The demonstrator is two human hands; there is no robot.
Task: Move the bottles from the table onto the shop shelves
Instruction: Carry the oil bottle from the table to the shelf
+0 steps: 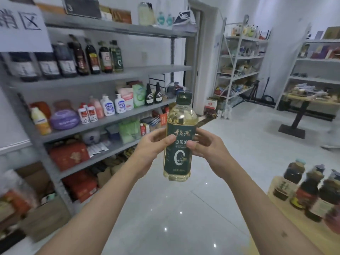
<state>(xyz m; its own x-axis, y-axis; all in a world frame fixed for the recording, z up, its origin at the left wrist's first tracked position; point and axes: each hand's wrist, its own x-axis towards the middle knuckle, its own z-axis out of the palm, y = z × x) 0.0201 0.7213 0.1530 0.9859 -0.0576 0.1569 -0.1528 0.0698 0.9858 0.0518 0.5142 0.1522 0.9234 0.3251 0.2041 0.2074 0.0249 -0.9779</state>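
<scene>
A clear bottle of yellow oil with a dark green label and green cap stands upright in mid-air before me. My left hand grips its left side and my right hand grips its right side, thumbs on the label. On the wooden table at the lower right stand several dark bottles. The grey shop shelves rise on the left; their upper shelf carries a row of dark bottles, the rightmost with the same green label.
Lower shelf levels hold soap dispensers, pouches, red boxes and cartons. A paper sign hangs at the top left. White racks and a loaded table stand at the far right. Glossy tiled floor lies between shelves and table.
</scene>
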